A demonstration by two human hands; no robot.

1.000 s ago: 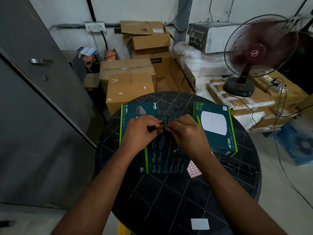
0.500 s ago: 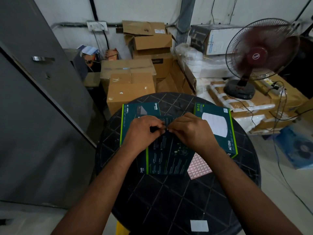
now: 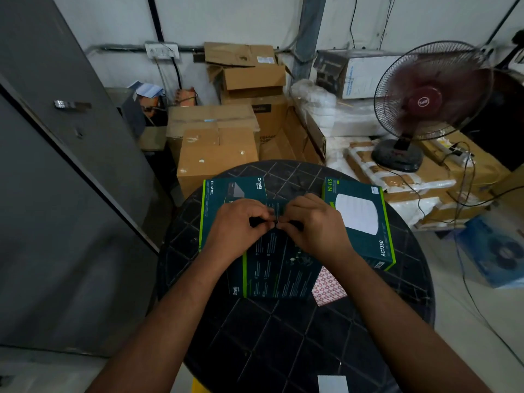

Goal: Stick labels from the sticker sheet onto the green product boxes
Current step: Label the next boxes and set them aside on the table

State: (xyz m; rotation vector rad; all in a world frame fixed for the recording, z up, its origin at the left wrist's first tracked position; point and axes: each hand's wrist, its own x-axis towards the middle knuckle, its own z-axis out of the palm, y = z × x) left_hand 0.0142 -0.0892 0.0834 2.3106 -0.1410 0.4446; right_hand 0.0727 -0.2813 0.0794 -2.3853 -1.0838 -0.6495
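Both hands meet over the middle green box (image 3: 279, 268) on the round black bench (image 3: 283, 336). The left hand (image 3: 238, 225) and the right hand (image 3: 314, 225) have curled fingers, fingertips touching, pinching something tiny between them; it is too small to make out. The pink sticker sheet (image 3: 330, 287) lies flat on the bench, tucked partly under that box's right near corner. A second green box (image 3: 218, 194) pokes out from beneath on the left, and a third box (image 3: 365, 222), marked AC1350, sits just right of the hands. Behind the bench stand cardboard cartons (image 3: 218, 154) and a fan (image 3: 425, 103).
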